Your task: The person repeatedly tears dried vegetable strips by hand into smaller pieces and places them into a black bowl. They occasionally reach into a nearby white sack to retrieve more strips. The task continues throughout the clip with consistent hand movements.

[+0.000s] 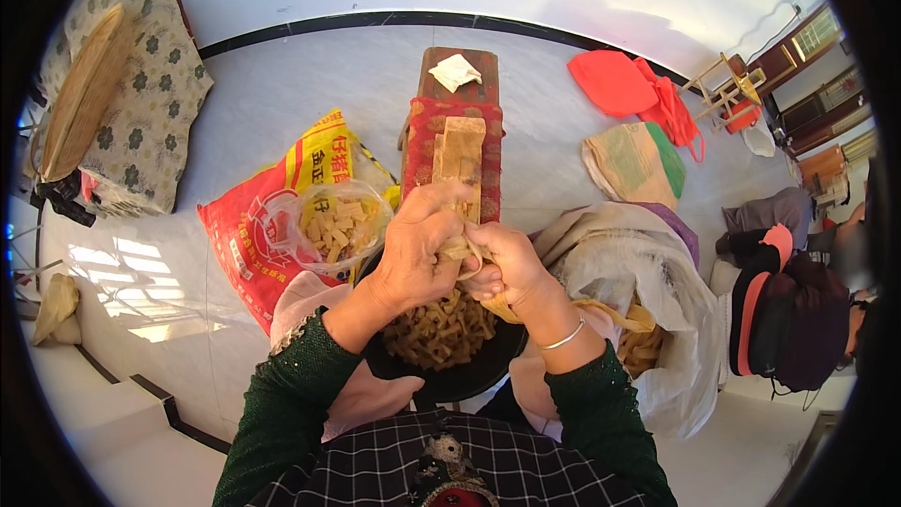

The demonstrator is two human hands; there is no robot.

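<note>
My left hand (422,250) and my right hand (517,264) meet over a black basin (450,389), both gripping a folded tan, pliable strip (457,249). A length of the strip material (598,306) passes below my right wrist towards a white woven sack (633,260), where more strips (639,352) lie inside. In the basin sit many short cut tan pieces (440,334). Just beyond my hands, a wooden block (461,144) rests on a red patterned cloth (422,127) over a narrow wooden bench (486,65). My fingers partly cover the block's near end.
To the left, a clear plastic bag (281,215) of pale cut pieces (338,229) sits on a red and yellow printed sack (243,246). A folded white cloth (456,72) tops the bench's far end. Rightward lie a green-and-tan sack (633,158) and red bags (611,83); another person (795,317) sits nearby.
</note>
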